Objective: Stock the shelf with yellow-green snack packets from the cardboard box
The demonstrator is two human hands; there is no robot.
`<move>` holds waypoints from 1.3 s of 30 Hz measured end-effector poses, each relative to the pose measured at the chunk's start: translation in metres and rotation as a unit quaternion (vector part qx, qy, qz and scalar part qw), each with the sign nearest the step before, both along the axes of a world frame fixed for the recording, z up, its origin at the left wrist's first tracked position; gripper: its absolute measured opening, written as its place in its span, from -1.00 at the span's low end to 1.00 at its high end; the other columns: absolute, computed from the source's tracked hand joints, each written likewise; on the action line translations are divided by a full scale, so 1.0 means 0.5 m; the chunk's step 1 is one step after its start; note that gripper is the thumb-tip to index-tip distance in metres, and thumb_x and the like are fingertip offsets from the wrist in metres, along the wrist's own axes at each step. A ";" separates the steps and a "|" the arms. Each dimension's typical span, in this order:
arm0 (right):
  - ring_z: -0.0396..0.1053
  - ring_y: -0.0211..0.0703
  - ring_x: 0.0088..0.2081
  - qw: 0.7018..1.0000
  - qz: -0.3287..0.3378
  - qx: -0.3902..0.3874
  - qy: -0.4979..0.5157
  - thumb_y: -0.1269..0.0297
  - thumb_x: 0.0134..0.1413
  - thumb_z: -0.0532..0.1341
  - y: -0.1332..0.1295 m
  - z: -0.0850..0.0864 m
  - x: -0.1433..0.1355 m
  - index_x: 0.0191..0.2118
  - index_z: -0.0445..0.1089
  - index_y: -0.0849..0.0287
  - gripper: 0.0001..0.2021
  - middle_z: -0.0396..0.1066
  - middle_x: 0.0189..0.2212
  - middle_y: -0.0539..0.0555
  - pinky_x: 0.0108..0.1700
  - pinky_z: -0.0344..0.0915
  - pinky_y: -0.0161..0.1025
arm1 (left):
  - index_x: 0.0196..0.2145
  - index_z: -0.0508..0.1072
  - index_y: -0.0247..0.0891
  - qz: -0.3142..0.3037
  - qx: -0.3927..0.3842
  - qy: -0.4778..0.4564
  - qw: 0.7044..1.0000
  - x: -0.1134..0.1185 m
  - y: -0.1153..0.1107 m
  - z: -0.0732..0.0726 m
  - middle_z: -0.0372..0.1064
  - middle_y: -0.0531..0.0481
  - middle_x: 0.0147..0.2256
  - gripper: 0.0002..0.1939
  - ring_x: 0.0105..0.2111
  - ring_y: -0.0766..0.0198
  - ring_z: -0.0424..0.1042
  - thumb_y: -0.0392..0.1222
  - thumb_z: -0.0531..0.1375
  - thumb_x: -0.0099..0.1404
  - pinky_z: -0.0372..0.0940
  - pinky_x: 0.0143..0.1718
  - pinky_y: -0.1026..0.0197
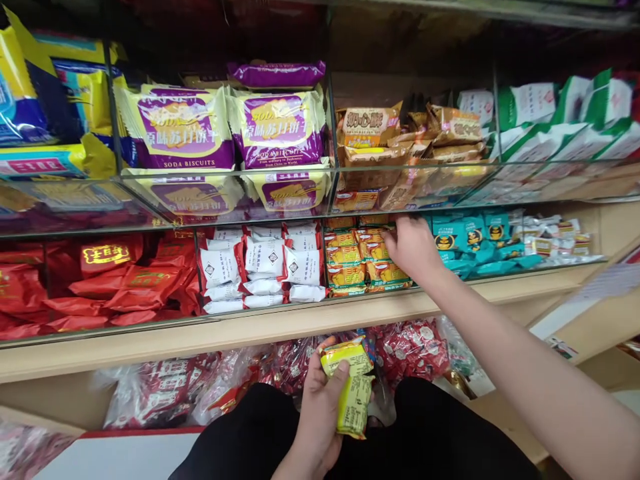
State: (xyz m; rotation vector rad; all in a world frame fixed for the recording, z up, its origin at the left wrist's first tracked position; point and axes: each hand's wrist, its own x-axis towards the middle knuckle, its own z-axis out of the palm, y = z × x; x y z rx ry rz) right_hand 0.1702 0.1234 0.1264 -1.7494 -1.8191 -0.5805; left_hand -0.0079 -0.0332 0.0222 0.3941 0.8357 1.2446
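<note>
My left hand (325,393) is closed on small yellow snack packets (354,393), with the thumb pressed across them; at least two show. It is held low, above my knees and in front of the lower shelf. My right hand (414,247) reaches into the lower-shelf compartment of yellow-and-green snack packets (346,257), at its right side. Its fingers curl down among the packets, and the fingertips are hidden. Close beside that hand, on the right, lie teal packets (473,237).
White-and-red packets (265,260) and red packets (120,277) fill compartments to the left. Above, a glass-fronted shelf holds purple soda biscuits (183,130), brown packets (373,127) and green-white packets (530,107). A wooden shelf edge (150,340) runs over bagged goods (415,347).
</note>
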 end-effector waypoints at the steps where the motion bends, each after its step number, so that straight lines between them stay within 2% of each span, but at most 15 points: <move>1: 0.19 0.11 -0.05 0.999 0.033 0.035 0.006 0.33 0.04 0.04 -0.023 -0.009 -0.004 -0.12 0.29 0.42 -0.68 0.35 -0.16 0.35 0.00 0.07 -0.05 | 0.07 0.11 -0.10 0.003 -0.001 -0.001 1.000 -0.001 0.000 0.002 0.48 0.01 -0.39 -0.35 -0.50 0.22 0.50 -0.24 0.28 0.05 0.39 -0.45 0.19; 4: 0.19 0.03 -0.01 0.979 0.136 0.102 0.113 0.29 0.10 0.02 -0.131 -0.061 -0.038 -0.18 0.34 0.27 -0.76 0.34 -0.10 0.26 0.05 0.07 -0.04 | 0.00 0.20 -0.14 0.008 -0.014 -0.008 1.000 -0.003 0.000 0.001 0.49 0.01 -0.39 -0.47 -0.48 0.22 0.50 -0.21 0.26 0.08 0.39 -0.43 0.19; 6: 0.33 -0.06 -0.18 0.951 0.155 0.011 0.267 0.18 0.11 0.05 -0.212 -0.115 -0.074 -0.16 0.32 0.19 -0.74 0.41 -0.24 0.15 -0.12 0.25 -0.13 | -0.10 0.30 -0.21 0.004 -0.024 -0.015 1.000 -0.005 0.001 -0.004 0.49 -0.02 -0.38 -0.59 -0.45 0.21 0.50 -0.17 0.26 0.09 0.38 -0.40 0.21; 8: 0.39 -0.11 -0.37 0.896 0.162 -0.114 0.396 0.09 0.09 0.06 -0.274 -0.172 -0.107 -0.12 0.29 0.16 -0.69 0.44 -0.36 0.09 -0.36 0.32 -0.23 | -0.20 0.37 -0.26 -0.002 -0.030 -0.019 0.999 -0.007 0.002 -0.010 0.50 -0.04 -0.37 -0.69 -0.41 0.20 0.50 -0.13 0.25 0.09 0.36 -0.38 0.23; 10: 0.39 -0.13 -0.41 0.859 0.181 -0.170 0.447 0.07 0.08 0.05 -0.306 -0.217 -0.131 -0.24 0.32 0.14 -0.73 0.44 -0.42 0.05 -0.39 0.31 -0.26 | -0.23 0.41 -0.26 -0.006 -0.035 -0.018 0.999 -0.008 0.004 -0.017 0.51 -0.04 -0.37 -0.71 -0.39 0.19 0.50 -0.09 0.25 0.09 0.35 -0.37 0.25; 13: 0.37 -0.14 -0.41 0.852 0.200 -0.147 0.461 0.07 0.09 0.04 -0.307 -0.248 -0.141 -0.39 0.31 0.14 -0.74 0.41 -0.47 0.03 -0.36 0.27 -0.28 | -0.21 0.43 -0.25 -0.015 -0.040 -0.009 0.999 -0.006 0.007 -0.023 0.52 -0.04 -0.37 -0.66 -0.37 0.17 0.49 -0.01 0.23 0.09 0.35 -0.38 0.24; 20: 0.29 -0.19 -0.56 0.787 0.149 -0.083 0.592 -0.02 -0.01 0.11 -0.284 -0.252 -0.133 -0.43 0.28 0.16 -0.70 0.30 -0.63 -0.02 -0.54 0.24 -0.32 | -0.18 0.43 -0.22 -0.022 -0.017 0.029 0.999 -0.001 0.004 -0.028 0.54 -0.06 -0.36 -0.65 -0.34 0.07 0.49 0.01 0.18 0.13 0.35 -0.40 0.17; 22: 0.29 -0.20 -0.56 0.808 0.147 -0.087 0.564 0.01 0.04 0.08 -0.284 -0.254 -0.129 -0.46 0.28 0.16 -0.69 0.31 -0.62 -0.01 -0.54 0.23 -0.33 | -0.15 0.42 -0.21 -0.026 -0.015 0.042 0.999 -0.001 0.002 -0.029 0.54 -0.06 -0.36 -0.63 -0.34 0.06 0.50 0.02 0.18 0.13 0.35 -0.40 0.16; 25: 0.27 -0.22 -0.57 0.881 0.136 -0.045 0.452 0.08 0.13 0.01 -0.283 -0.257 -0.119 -0.47 0.30 0.15 -0.70 0.31 -0.62 -0.01 -0.50 0.19 -0.32 | -0.14 0.42 -0.21 -0.031 0.009 0.074 0.997 -0.003 -0.002 -0.032 0.55 -0.04 -0.40 -0.61 -0.37 0.07 0.50 0.03 0.18 0.11 0.34 -0.40 0.17; 27: 0.26 -0.24 -0.58 0.915 0.131 -0.009 0.382 0.14 0.16 -0.01 -0.282 -0.258 -0.113 -0.44 0.32 0.16 -0.71 0.32 -0.62 -0.01 -0.49 0.16 -0.32 | -0.16 0.44 -0.23 -0.038 0.024 0.089 0.995 -0.004 -0.004 -0.033 0.54 -0.04 -0.44 -0.62 -0.39 0.08 0.50 0.02 0.17 0.13 0.34 -0.40 0.18; 29: 0.26 -0.25 -0.60 0.925 0.135 0.000 0.356 0.17 0.17 -0.02 -0.281 -0.257 -0.109 -0.42 0.33 0.15 -0.72 0.32 -0.62 -0.01 -0.52 0.14 -0.33 | -0.19 0.45 -0.26 -0.043 0.021 0.091 0.995 -0.003 -0.005 -0.032 0.54 -0.05 -0.47 -0.63 -0.41 0.09 0.49 0.03 0.15 0.14 0.35 -0.42 0.18; 31: 0.23 -0.26 -0.62 0.919 0.131 -0.008 0.371 0.15 0.17 -0.03 -0.281 -0.252 -0.109 -0.44 0.31 0.15 -0.71 0.29 -0.65 -0.03 -0.54 0.13 -0.33 | -0.22 0.46 -0.29 -0.041 0.000 0.079 0.996 0.001 -0.007 -0.024 0.53 -0.07 -0.48 -0.62 -0.45 0.09 0.49 0.06 0.14 0.14 0.35 -0.46 0.18; 34: 0.18 -0.27 -0.66 0.869 0.120 -0.056 0.476 0.04 0.12 -0.02 -0.282 -0.242 -0.113 -0.51 0.24 0.13 -0.67 0.18 -0.71 -0.07 -0.63 0.12 -0.34 | -0.17 0.43 -0.26 -0.027 -0.036 0.066 0.997 0.011 -0.011 -0.004 0.53 -0.06 -0.47 -0.60 -0.53 0.14 0.48 0.07 0.14 0.14 0.34 -0.52 0.19; 37: 0.05 -0.33 -0.78 0.767 0.110 -0.140 0.616 -0.09 0.05 0.00 -0.286 -0.233 -0.118 -0.54 0.17 0.11 -0.62 0.04 -0.76 -0.15 -0.78 -0.01 -0.38 | -0.08 0.37 -0.22 -0.024 -0.038 0.064 0.997 0.017 -0.016 0.010 0.53 -0.05 -0.47 -0.58 -0.56 0.16 0.48 0.05 0.12 0.17 0.34 -0.52 0.19; 39: -0.03 -0.37 -0.83 0.721 0.113 -0.180 0.660 -0.14 0.01 0.00 -0.290 -0.230 -0.120 -0.52 0.17 0.12 -0.60 -0.01 -0.79 -0.19 -0.82 -0.10 -0.41 | -0.06 0.36 -0.23 -0.014 -0.022 0.066 0.997 0.014 -0.018 0.011 0.53 -0.05 -0.47 -0.57 -0.52 0.13 0.49 0.04 0.11 0.18 0.35 -0.49 0.18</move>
